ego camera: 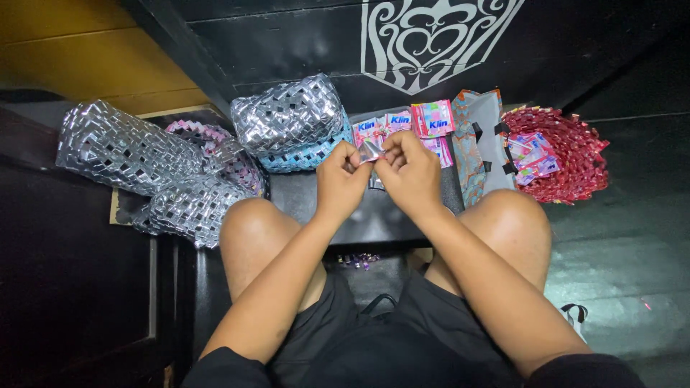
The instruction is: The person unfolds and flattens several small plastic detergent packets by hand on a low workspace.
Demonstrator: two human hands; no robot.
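Observation:
My left hand [342, 178] and my right hand [411, 172] meet above my knees, both pinching a small silver foil strip [371, 149] between thumbs and fingertips. The strip looks folded; most of it is hidden by my fingers. Just beyond my hands lies a pile of pink and blue sachet wrappers [430, 121] on a dark surface.
Woven silver foil bags sit at the left [122, 147] and behind my hands [287, 115], one with a blue base. A red woven basket [568, 154] holding wrappers stands at the right, beside a patterned pouch [478, 136]. My bare knees frame a dark tray edge [374, 226].

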